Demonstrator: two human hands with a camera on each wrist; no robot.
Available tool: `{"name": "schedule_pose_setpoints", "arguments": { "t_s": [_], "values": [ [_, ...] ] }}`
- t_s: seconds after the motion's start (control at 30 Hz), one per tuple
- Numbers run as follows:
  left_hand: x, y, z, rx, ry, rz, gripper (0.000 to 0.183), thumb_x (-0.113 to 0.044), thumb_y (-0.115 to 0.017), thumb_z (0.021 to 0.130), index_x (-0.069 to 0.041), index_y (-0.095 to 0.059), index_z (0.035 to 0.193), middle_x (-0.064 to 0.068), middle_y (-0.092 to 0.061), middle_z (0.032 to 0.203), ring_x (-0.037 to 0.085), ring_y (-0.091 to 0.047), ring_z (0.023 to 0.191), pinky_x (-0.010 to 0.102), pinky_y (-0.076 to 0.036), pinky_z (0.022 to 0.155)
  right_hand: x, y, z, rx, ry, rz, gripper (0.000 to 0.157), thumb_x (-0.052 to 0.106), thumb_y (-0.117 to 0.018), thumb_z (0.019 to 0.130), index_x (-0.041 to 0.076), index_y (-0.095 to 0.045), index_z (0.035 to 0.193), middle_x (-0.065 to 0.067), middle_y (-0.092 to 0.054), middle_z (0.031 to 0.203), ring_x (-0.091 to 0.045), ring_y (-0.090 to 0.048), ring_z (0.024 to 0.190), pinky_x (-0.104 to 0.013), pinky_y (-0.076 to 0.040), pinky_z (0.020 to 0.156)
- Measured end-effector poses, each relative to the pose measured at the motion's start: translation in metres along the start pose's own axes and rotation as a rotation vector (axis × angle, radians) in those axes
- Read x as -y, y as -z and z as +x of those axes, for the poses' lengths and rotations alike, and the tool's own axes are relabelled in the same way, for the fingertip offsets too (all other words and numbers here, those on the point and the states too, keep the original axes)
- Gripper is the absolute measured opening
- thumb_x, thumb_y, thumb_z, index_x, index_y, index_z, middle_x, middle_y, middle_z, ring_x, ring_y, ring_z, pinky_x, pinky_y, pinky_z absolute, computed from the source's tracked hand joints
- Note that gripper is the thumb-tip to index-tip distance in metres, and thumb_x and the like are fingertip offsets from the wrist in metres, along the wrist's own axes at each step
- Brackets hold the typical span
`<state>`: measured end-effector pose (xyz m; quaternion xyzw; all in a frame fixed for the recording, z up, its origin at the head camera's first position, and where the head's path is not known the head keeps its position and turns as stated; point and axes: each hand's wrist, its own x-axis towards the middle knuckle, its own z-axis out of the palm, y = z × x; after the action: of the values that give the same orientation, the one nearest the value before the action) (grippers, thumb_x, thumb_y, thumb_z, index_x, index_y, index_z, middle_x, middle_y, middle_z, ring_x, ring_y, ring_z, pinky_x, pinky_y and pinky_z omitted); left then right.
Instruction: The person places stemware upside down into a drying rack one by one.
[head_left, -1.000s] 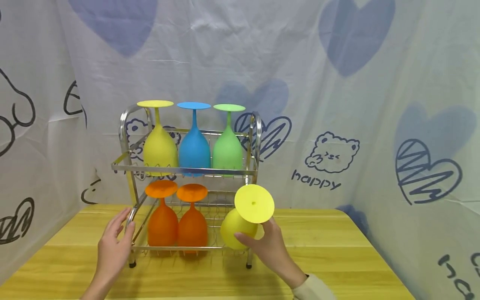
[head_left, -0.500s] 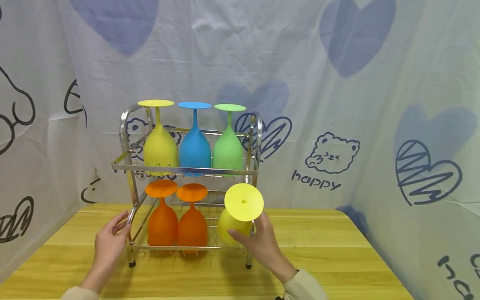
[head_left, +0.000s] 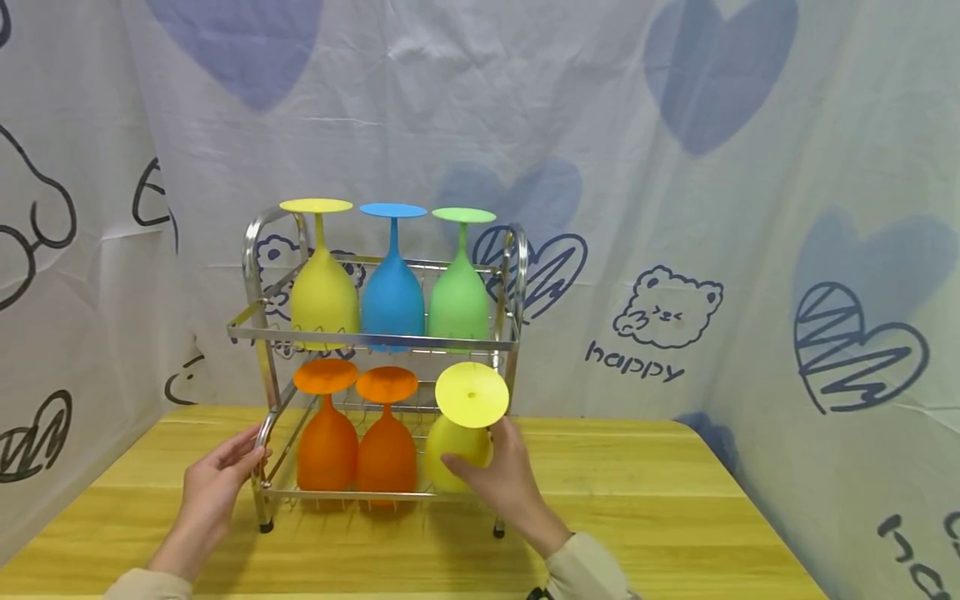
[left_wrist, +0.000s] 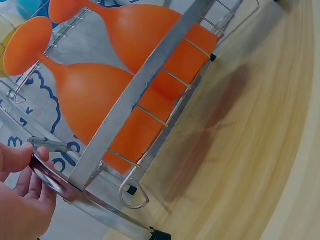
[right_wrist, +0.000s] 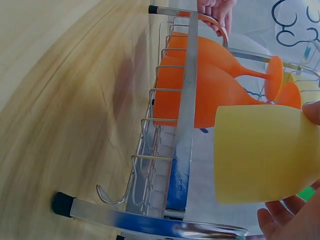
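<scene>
In the head view my right hand (head_left: 504,479) holds a yellow goblet (head_left: 453,454) by its bowl, upside down. Its round foot tilts toward me at the right end of the lower tier. The right wrist view shows the yellow bowl (right_wrist: 265,155) with its rim apart from the wire floor, thumb and fingers on opposite sides. Two orange goblets (head_left: 327,450) stand inverted on the left of that tier. My left hand (head_left: 206,492) grips the left front leg of the metal two-tier rack (head_left: 337,496); in the left wrist view, thumb and fingers (left_wrist: 35,187) curl round the tube.
On the upper tier stand inverted yellow (head_left: 324,296), blue (head_left: 393,300) and green (head_left: 459,304) goblets. The rack rests on a wooden table (head_left: 637,508). A patterned white curtain (head_left: 570,100) hangs behind and at both sides.
My right hand has moved left with the yellow goblet, toward the orange ones, and the goblet has become somewhat more upright. My left hand has closed round the rack's leg.
</scene>
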<state>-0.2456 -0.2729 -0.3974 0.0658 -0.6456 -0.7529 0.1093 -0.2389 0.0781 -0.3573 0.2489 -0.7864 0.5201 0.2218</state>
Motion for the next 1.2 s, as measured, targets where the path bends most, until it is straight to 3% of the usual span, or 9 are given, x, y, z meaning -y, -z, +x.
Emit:
{"name": "schedule_pose_setpoints", "arguments": {
  "t_s": [0.1, 0.2, 0.4, 0.67, 0.9, 1.07, 1.2],
  "values": [
    [0.002, 0.003, 0.001, 0.028, 0.006, -0.083, 0.036, -0.005, -0.062, 0.094, -0.037, -0.066, 0.111, -0.018, -0.067, 0.09, -0.001, -0.063, 0.087, 0.012, -0.05, 0.08, -0.005, -0.005, 0.002, 0.0, -0.036, -0.012, 0.066, 0.015, -0.082, 0.077, 0.007, -0.05, 0.134, -0.011, -0.055, 0.126, -0.028, -0.049, 0.118, -0.05, -0.045, 0.096],
    [0.002, 0.004, 0.002, 0.047, 0.013, -0.14, 0.038, -0.003, -0.061, 0.094, -0.04, -0.069, 0.092, -0.015, -0.067, 0.09, 0.0, -0.064, 0.086, 0.013, -0.051, 0.079, -0.008, -0.008, 0.005, 0.011, -0.047, -0.015, 0.066, 0.014, -0.081, 0.077, 0.005, -0.049, 0.135, -0.013, -0.055, 0.128, -0.029, -0.051, 0.118, -0.048, -0.045, 0.098],
    [0.002, 0.004, 0.002, 0.059, 0.012, -0.18, 0.037, -0.002, -0.062, 0.094, -0.038, -0.071, 0.092, -0.013, -0.067, 0.09, 0.001, -0.064, 0.086, 0.013, -0.051, 0.08, -0.012, -0.016, 0.007, 0.069, -0.125, -0.048, 0.066, 0.017, -0.077, 0.08, -0.004, -0.046, 0.135, -0.019, -0.052, 0.128, -0.032, -0.051, 0.115, -0.046, -0.046, 0.096],
    [0.003, 0.004, 0.001, 0.066, 0.012, -0.193, 0.039, -0.001, -0.06, 0.095, -0.038, -0.071, 0.09, -0.012, -0.067, 0.089, 0.002, -0.064, 0.086, 0.014, -0.051, 0.078, -0.016, -0.023, 0.009, 0.16, -0.212, -0.172, 0.069, 0.024, -0.072, 0.085, -0.006, -0.041, 0.139, -0.024, -0.048, 0.129, -0.033, -0.053, 0.107, -0.047, -0.052, 0.088],
    [0.003, 0.003, 0.002, 0.057, 0.023, -0.197, 0.038, -0.003, -0.061, 0.094, -0.039, -0.071, 0.088, -0.013, -0.067, 0.087, 0.001, -0.063, 0.085, 0.013, -0.051, 0.078, -0.017, -0.026, 0.009, 0.185, -0.258, -0.249, 0.072, 0.028, -0.069, 0.089, -0.014, -0.036, 0.138, -0.032, -0.045, 0.132, -0.04, -0.05, 0.113, -0.052, -0.046, 0.095],
    [0.003, 0.002, 0.001, 0.058, 0.008, -0.205, 0.036, -0.003, -0.062, 0.094, -0.038, -0.071, 0.089, -0.013, -0.067, 0.088, 0.001, -0.064, 0.085, 0.013, -0.051, 0.077, -0.018, -0.027, 0.01, 0.203, -0.281, -0.283, 0.072, 0.027, -0.068, 0.09, -0.016, -0.035, 0.137, -0.032, -0.049, 0.122, -0.036, -0.054, 0.101, -0.049, -0.051, 0.085],
    [0.003, 0.001, 0.0, 0.064, 0.0, -0.207, 0.036, -0.003, -0.062, 0.094, -0.038, -0.071, 0.089, -0.013, -0.067, 0.088, 0.001, -0.064, 0.085, 0.013, -0.051, 0.078, -0.02, -0.028, 0.011, 0.203, -0.292, -0.308, 0.072, 0.028, -0.067, 0.09, -0.016, -0.034, 0.137, -0.033, -0.048, 0.123, -0.038, -0.052, 0.104, -0.051, -0.049, 0.088]
  ]
}}
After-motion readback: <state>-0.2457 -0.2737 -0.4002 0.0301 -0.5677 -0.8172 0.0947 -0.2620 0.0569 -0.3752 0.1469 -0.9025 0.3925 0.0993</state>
